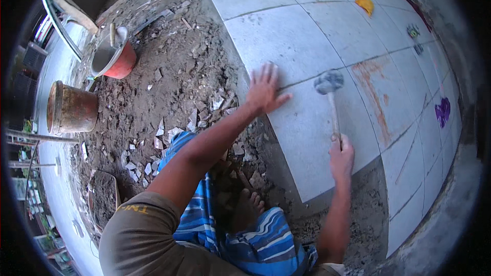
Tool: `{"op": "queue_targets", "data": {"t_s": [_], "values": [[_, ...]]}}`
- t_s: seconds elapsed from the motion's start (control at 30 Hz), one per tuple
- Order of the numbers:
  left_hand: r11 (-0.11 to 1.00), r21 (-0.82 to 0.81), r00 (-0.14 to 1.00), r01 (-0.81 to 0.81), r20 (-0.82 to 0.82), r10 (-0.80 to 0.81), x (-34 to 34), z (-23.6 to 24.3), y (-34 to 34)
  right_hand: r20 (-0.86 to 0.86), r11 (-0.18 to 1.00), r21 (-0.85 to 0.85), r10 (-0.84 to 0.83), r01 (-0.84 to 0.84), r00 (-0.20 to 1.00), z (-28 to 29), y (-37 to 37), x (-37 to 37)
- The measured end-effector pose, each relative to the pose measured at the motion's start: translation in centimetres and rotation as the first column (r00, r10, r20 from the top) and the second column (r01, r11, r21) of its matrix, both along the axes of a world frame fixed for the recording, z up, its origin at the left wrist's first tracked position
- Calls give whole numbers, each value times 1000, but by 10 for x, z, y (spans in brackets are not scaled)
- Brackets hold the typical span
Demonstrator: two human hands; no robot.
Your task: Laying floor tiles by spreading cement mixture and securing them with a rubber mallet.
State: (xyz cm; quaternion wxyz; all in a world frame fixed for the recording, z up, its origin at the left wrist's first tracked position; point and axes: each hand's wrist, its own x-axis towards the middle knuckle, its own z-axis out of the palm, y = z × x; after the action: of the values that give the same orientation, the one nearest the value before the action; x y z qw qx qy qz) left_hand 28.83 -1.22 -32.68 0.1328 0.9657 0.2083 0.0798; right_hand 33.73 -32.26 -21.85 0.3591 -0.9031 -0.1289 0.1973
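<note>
My right hand (pixel 341 154) is closed round the pale handle of a rubber mallet (pixel 328 82). The mallet's grey, round head is over a large white floor tile (pixel 307 143); whether it touches the surface I cannot tell. With fingers spread, my left hand (pixel 264 89) lies flat at the tile's left side, close to the joint with the tile beyond. Grey mortar (pixel 365 194) borders the near edge of this tile. My bare foot (pixel 250 204) is on the dirt to its left, beside blue striped cloth.
Broken tile pieces (pixel 192 120) lie over rough soil on the left. A red bucket (pixel 121 61) and a dirty tub (pixel 74 108) stand there. On the laid tiles are a yellow cloth (pixel 364 5), a purple cloth (pixel 443 111) and a brown smear (pixel 377 99). A wall (pixel 455 174) bounds the right.
</note>
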Motion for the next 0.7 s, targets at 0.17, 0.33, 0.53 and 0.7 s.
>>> {"op": "queue_targets", "data": {"t_s": [0.17, 0.33, 0.53, 0.7], "values": [[980, 70, 974, -186, -115, 193, 8, -14, 70, 137, 928, -58, 373, -368, 918, 55, 84, 75], [991, 21, 989, -129, -68, 131, 18, -5, 60, 535, 859, -154, 488, -488, 690, 71, 186, 132], [989, 62, 991, -134, -3, 135, 11, -17, 66, 251, 664, -635, 661, -396, 707, 76, 273, 124], [990, 62, 992, -127, -6, 128, 10, -15, 66, 425, 782, -469, 608, -412, 671, 74, 304, 101]]}}
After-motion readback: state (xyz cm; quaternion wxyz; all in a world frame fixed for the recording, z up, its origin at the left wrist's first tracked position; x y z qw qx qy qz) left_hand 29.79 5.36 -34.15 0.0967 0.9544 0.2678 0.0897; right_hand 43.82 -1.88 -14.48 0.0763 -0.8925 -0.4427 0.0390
